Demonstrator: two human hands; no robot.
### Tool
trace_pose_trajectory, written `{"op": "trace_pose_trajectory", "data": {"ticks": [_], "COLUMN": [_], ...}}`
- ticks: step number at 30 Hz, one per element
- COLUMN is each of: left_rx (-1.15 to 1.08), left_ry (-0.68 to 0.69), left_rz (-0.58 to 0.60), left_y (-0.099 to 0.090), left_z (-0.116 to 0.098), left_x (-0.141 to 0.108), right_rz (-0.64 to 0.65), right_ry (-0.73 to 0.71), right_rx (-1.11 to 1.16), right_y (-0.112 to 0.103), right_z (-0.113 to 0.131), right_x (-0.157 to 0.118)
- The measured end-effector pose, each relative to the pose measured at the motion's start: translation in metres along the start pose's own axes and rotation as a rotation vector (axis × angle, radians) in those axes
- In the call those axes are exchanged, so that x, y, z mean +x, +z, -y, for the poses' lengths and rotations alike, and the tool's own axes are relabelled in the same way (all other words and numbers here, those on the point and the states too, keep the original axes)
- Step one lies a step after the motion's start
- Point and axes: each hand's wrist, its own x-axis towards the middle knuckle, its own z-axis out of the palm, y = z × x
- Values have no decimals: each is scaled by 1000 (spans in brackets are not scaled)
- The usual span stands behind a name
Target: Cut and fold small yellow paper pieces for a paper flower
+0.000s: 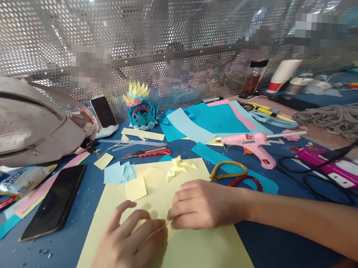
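A large pale yellow sheet of paper (219, 255) lies on the blue table under both hands. My left hand (136, 235) is at the sheet's lower left, its outer fingers bent and a little apart, its thumb and forefinger drawn together. Close beside it, my right hand (200, 205) has its fingers curled down toward the sheet. The fingertips of the two hands nearly meet; whatever is between them is hidden. Just beyond lie small yellow paper squares (136, 188), light blue squares (118, 172) and a clump of folded yellow pieces (178, 167).
Scissors (230, 170), a red cutter knife (147, 152) and a pink glue gun (258, 145) lie behind the sheet. A folded-paper flower (142, 111) stands farther back. Left are a black phone (54, 201) and a backpack (29, 119); right is a purple power strip (332, 169) with cables.
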Motion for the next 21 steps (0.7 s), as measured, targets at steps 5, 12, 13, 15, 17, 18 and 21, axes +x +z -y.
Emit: {"op": "trace_pose_trajectory", "data": {"ticks": [5,12,13,15,17,18,21], "left_rx": [22,101,116,124,109,100,87], "left_ry": [28,153,185,192,148,129,126], "left_rz": [-21,98,157,175,53,-4,-24], "left_y": [3,-9,-11,-11,-6,-3,2], "left_z": [-3,-3,-3,-3,-4,-4,-2], "left_x": [-2,2,3,3,2,1,-2], "right_rz": [-11,8,2,-11,-30,-40,-48], "right_ry": [-9,-14,-16,-19,-22,-24,-26], "right_rx": [0,-2,-5,-8,-11,-12,-10], "right_y": [-1,-2,-1,-1,0,0,0], "right_z": [1,0,0,0,0,0,0], "right_x": [0,0,0,0,0,0,0]}}
